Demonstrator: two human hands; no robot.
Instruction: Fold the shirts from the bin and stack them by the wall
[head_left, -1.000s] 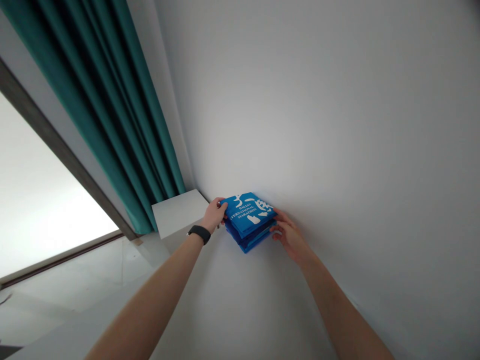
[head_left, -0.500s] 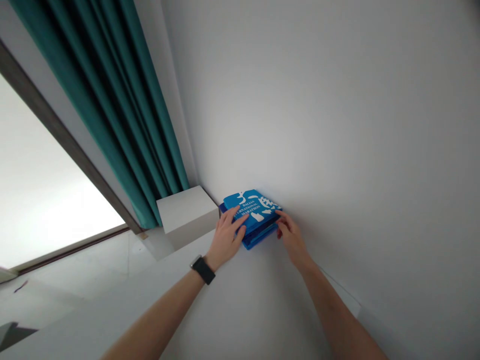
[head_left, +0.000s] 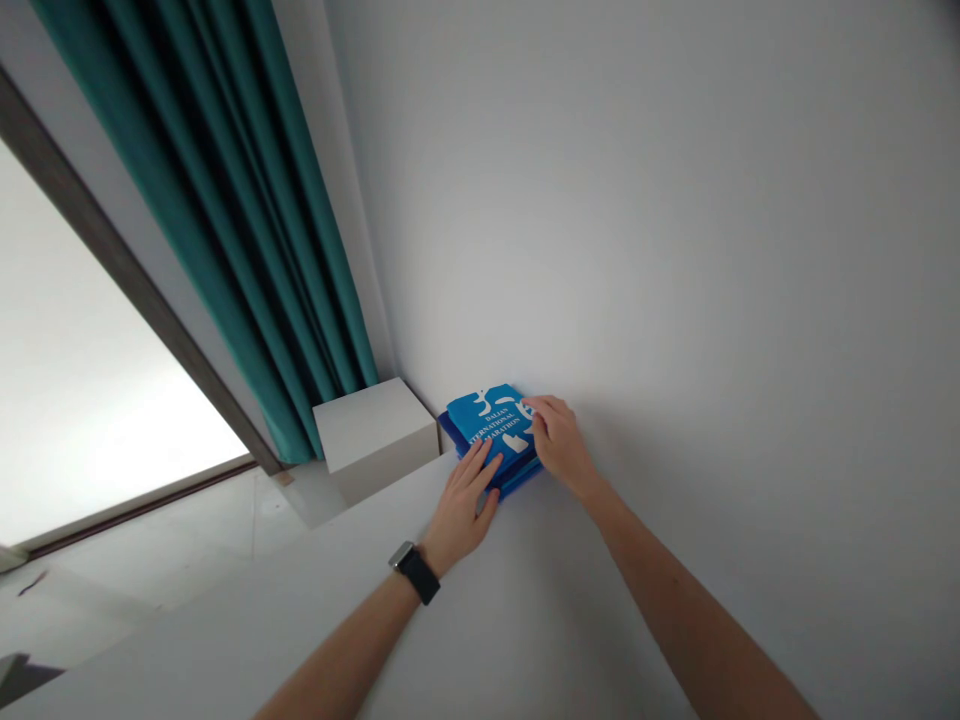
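A folded blue cloth-like item [head_left: 501, 420] with white print reading "Dalian International Marathon" lies on top of other blue folded layers, on a white surface [head_left: 420, 655] against the wall. My left hand [head_left: 466, 505] rests with spread fingers on its near left edge; a dark watch is on that wrist. On the right side of the blue item is my right hand [head_left: 559, 440], its fingers bent over the printed top near the edge. Whether those fingers pinch the material is hard to tell.
Beyond the surface's left edge stands a white box-like cabinet [head_left: 379, 430]. Teal curtains [head_left: 247, 220] hang at the upper left beside a dark-framed bright window or door. A pale tiled floor [head_left: 195, 540] shows lower left. The wall [head_left: 637, 250] rises behind the blue item.
My right hand has moved left and up onto the item's top right part. My left hand has shifted slightly down and right along the near edge. The layers look more closely stacked.
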